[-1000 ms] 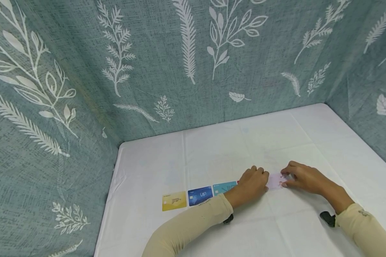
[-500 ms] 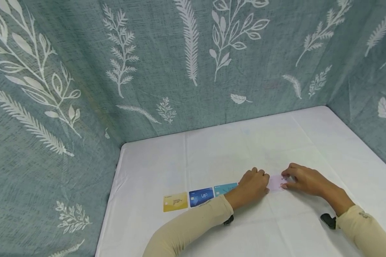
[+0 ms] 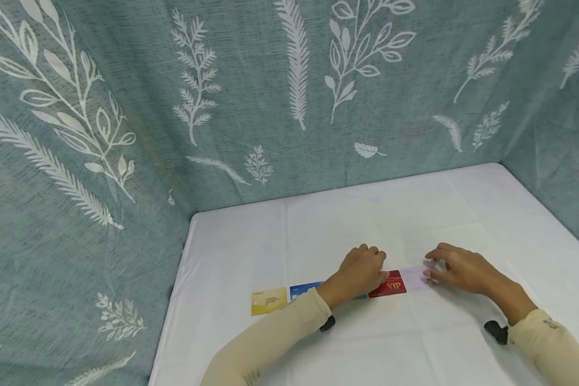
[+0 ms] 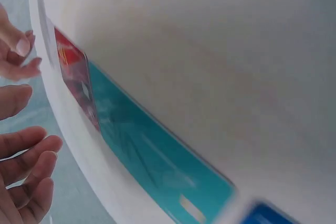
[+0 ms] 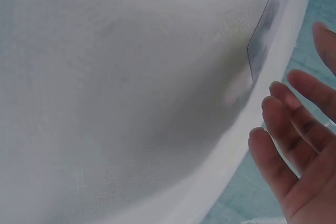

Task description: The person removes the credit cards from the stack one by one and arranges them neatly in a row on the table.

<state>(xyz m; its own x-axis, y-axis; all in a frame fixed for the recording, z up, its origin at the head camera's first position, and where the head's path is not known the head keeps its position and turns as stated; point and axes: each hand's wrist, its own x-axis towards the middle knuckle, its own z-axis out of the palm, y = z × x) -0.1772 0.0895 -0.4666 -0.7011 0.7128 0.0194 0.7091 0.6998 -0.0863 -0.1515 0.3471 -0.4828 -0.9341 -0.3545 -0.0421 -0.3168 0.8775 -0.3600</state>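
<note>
A row of flat cards lies on the white cloth: yellow (image 3: pixel 269 302), blue (image 3: pixel 304 289), teal (image 4: pixel 147 145), red "VIP" (image 3: pixel 394 286) and pale lilac (image 3: pixel 413 279). My left hand (image 3: pixel 359 273) hovers over the teal and red cards, hiding most of the teal one in the head view; its fingers look relaxed and hold nothing in the left wrist view. My right hand (image 3: pixel 458 271) is at the lilac card's right end, thumb and fingers spread apart. In the right wrist view its fingers (image 5: pixel 273 156) hold nothing, beside the card's edge.
The white-covered table (image 3: pixel 241 236) meets a teal leaf-patterned curtain (image 3: pixel 251 107) at its back and sides. Black straps (image 3: pixel 496 331) show at both wrists, below beige sleeves (image 3: pixel 270 338).
My left hand has drawn left off the lilac card, uncovering the red card. My right hand has loosened from the lilac card's right end and stays close. The head view has shifted slightly.
</note>
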